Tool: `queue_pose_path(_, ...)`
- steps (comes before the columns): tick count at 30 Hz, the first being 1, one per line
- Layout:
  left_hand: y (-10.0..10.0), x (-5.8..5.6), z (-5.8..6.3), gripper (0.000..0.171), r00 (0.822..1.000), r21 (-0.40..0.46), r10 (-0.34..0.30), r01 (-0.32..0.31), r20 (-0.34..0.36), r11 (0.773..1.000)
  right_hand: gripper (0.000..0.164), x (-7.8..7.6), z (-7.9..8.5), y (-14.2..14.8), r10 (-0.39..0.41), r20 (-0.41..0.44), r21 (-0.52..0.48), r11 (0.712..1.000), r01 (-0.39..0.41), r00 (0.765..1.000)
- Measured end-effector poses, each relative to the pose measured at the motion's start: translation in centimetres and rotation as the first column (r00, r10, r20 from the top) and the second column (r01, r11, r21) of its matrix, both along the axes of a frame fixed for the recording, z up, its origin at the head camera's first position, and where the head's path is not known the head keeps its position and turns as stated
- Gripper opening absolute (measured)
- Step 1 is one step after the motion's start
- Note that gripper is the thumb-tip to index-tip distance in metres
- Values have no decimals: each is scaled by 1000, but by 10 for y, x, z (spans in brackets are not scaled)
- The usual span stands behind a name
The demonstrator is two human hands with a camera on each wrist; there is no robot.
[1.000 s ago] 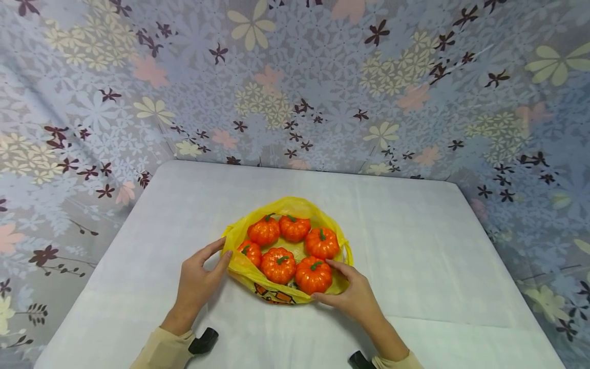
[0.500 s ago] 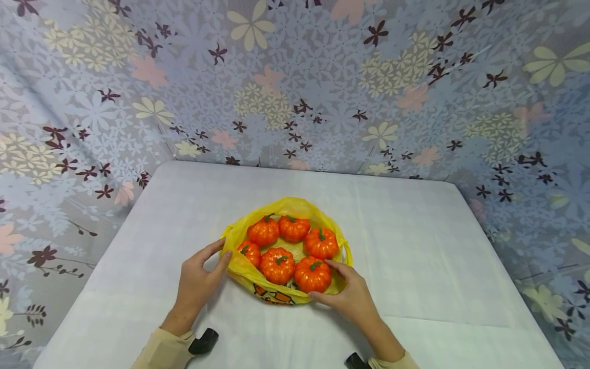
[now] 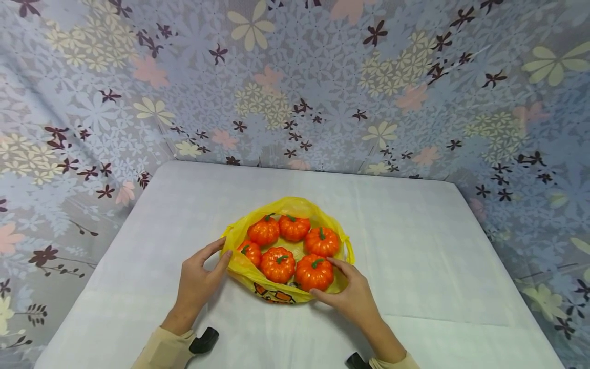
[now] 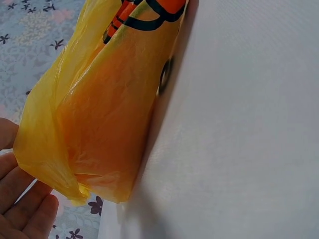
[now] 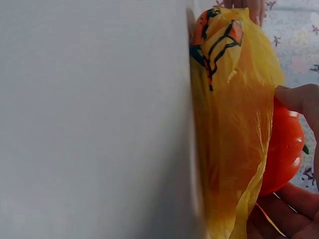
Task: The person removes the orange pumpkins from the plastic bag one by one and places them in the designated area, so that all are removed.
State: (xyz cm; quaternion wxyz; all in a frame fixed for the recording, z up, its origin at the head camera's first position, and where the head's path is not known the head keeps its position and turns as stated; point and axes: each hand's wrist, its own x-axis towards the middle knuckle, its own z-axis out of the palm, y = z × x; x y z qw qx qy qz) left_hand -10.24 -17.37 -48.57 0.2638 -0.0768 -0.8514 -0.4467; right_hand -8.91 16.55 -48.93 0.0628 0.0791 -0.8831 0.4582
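A yellow plastic bag [image 3: 295, 206] lies with its mouth spread wide, and several small orange pumpkins [image 3: 277, 265] with green stems sit in a ring inside it. My left hand [image 3: 199, 282] pinches the bag's left rim between thumb and fingers; the left wrist view shows the thin plastic [image 4: 40, 144] between them. At the front right, my right hand [image 3: 352, 292] grips a pumpkin [image 3: 314, 273], fingers reaching inside the bag on its right side and thumb at the front rim. In the right wrist view that pumpkin [image 5: 284, 149] sits between thumb and fingers, partly covered by the bag.
A white-covered table [image 3: 415, 246] bears the bag near its middle. Behind and along the sides hangs a floral cloth [image 3: 295, 92]. Black wrist devices [image 3: 204, 341] show at both beige sleeves [image 3: 163, 348].
The front-right pumpkin has shifted very slightly up and to the right, along with my right hand's fingers. My left hand stays at the bag's rim.
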Motion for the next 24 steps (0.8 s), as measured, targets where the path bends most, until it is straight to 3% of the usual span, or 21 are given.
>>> queue_pose_path(8,0,0,0,37,999,7,3,-3,34,1000,74,1,16,4,12,-37,-34,999,-13,999)
queue_pose_path(17,1,0,1,37,1000,0,1,-1,10,1000,74,-1,40,9,42,-91,-144,988,-55,995)
queue_pose_path(24,0,-1,0,37,1000,4,-1,1,16,1000,70,-8,58,21,1,-149,-181,983,-28,989)
